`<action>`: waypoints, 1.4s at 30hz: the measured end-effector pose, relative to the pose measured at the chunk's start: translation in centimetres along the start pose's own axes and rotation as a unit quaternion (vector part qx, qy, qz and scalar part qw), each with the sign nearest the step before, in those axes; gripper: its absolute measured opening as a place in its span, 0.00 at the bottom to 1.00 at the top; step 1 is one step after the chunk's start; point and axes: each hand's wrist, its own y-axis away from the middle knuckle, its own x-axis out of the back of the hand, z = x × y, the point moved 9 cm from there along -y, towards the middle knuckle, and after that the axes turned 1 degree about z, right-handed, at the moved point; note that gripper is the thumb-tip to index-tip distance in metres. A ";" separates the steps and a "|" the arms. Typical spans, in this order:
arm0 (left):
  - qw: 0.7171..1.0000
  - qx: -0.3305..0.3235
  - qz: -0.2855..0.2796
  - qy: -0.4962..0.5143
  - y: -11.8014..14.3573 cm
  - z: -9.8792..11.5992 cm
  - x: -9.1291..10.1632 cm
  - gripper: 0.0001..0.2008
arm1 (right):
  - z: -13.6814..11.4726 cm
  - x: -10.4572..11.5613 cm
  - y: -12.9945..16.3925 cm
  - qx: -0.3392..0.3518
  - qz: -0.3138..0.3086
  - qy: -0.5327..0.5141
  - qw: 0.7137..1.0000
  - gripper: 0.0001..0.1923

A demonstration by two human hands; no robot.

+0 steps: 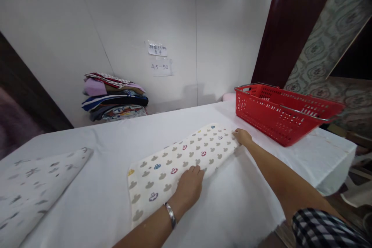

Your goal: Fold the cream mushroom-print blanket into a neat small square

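A cream cloth (174, 162) printed with small grey, blue and red shapes lies folded into a long strip on the white table (116, 139). My left hand (189, 186) rests flat on its near edge, fingers together, a silver bracelet on the wrist. My right hand (242, 136) touches the cloth's far right corner with its fingertips, close to the red basket (279, 114). Whether the right fingers pinch the corner is unclear.
The red plastic basket with metal handles stands at the table's right end. A stack of folded clothes (114, 97) sits against the white wall at the back. Another patterned white cloth (35, 186) lies at the left. The table's right edge drops off near the basket.
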 end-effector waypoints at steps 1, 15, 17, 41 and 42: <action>1.000 -0.005 -0.002 0.006 0.2 0.2 0.0 0.21 | 0.2 -0.2 0.3 0.000 -0.005 0.001 1.000 0.18; 0.983 0.160 0.090 -0.007 0.1 -13.6 3.3 0.25 | -13.0 -0.8 3.5 0.350 0.046 -0.004 0.935 0.23; 0.981 0.173 0.083 -0.031 0.1 -15.3 2.5 0.28 | -15.0 -2.2 3.0 0.371 0.020 0.006 0.928 0.24; 0.966 0.229 0.101 0.069 -0.1 -20.2 2.6 0.18 | -10.7 -4.7 -2.5 0.236 -0.013 -0.001 0.972 0.22; 0.965 0.232 0.110 0.061 -0.1 -20.3 2.6 0.18 | -10.9 -4.4 -2.7 0.233 -0.011 -0.007 0.972 0.21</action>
